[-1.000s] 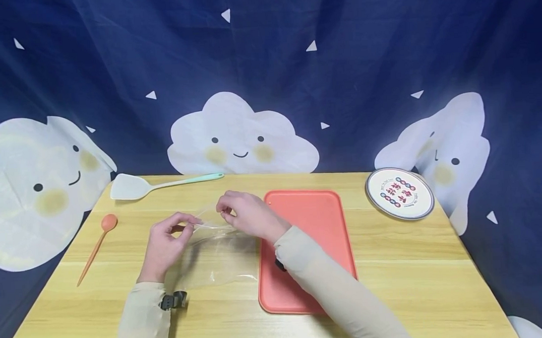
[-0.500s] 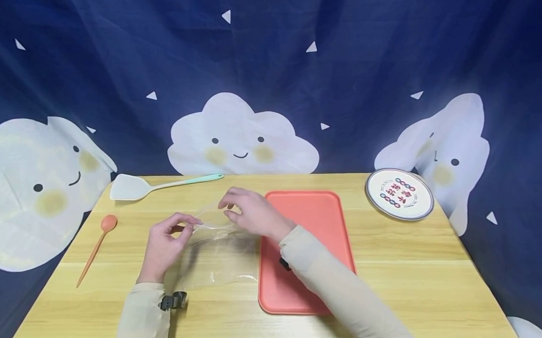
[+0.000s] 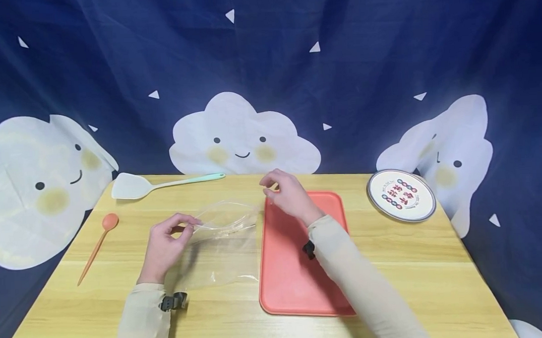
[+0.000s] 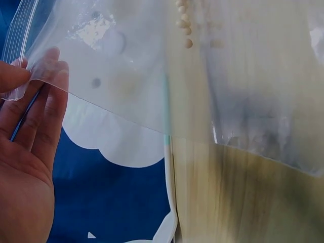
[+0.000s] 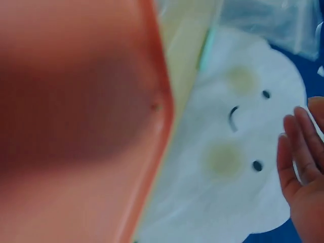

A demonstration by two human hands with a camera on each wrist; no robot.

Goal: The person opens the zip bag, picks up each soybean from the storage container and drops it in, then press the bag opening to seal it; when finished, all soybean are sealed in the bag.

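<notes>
My left hand [image 3: 165, 246] pinches the top left corner of a clear zip bag [image 3: 225, 256] between thumb and fingers. The bag's mouth bows apart at the top, and its lower part hangs close over the table. In the left wrist view the ridged zip strip [image 4: 17, 45] lies under the thumb, and several small beige round things [image 4: 185, 23] show at the top, overlapped by the film. My right hand [image 3: 291, 196] hovers by the far left corner of a coral-red tray [image 3: 298, 283], holding nothing. Its fingers [image 5: 304, 147] look loosely extended in the right wrist view.
On the wooden table [image 3: 408, 284], a white spatula [image 3: 133, 186] with a mint handle lies along the back edge. An orange spoon [image 3: 110, 221] rests at the left. A round patterned plate [image 3: 401, 195] sits at the back right, before a dark blue cloud-print curtain [image 3: 265, 48].
My right hand has let go of the bag's mouth and moved right, to above the tray's far left corner. My left hand keeps its pinch on the bag in the same place.
</notes>
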